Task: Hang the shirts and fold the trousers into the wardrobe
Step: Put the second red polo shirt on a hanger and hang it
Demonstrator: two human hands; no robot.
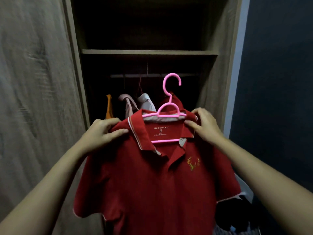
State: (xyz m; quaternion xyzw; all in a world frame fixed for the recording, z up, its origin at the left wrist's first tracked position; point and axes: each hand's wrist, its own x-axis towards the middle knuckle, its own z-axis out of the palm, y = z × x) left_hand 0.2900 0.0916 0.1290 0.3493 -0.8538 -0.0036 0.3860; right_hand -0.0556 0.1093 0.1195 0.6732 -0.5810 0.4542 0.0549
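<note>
where: a red shirt point(152, 184) on a pink hanger point(166, 115) is held up before the open wardrobe point(149, 52), short of the rail point(152, 75); the hook stands upright, resting on nothing.
risk, slip: both hands hold cloth at the shoulders, not the hanger's neck; judged from here, a tilt on the way in could let the hanger slide out through the open collar, or drop one shoulder off its arm.
risk, hook: with no hand on the hook, aiming it onto the rail looks awkward; it could miss in the dark recess or twist sideways.
risk, crowding: hung clothes point(130, 104) sit on the rail just behind the hook; the shirt could snag or bunch against them.
left hand point(103, 131): fingers curled, thumb on top, pinching the shirt's shoulder on that side, beside the collar.
right hand point(205, 124): fingers curled over the other shoulder at the hanger's end, gripping cloth; whether they also catch the hanger's tip cannot be told.
task: this shirt looks near ready to hang; a dim pile point(237, 217) shows at lower right, too dark to sort.
</note>
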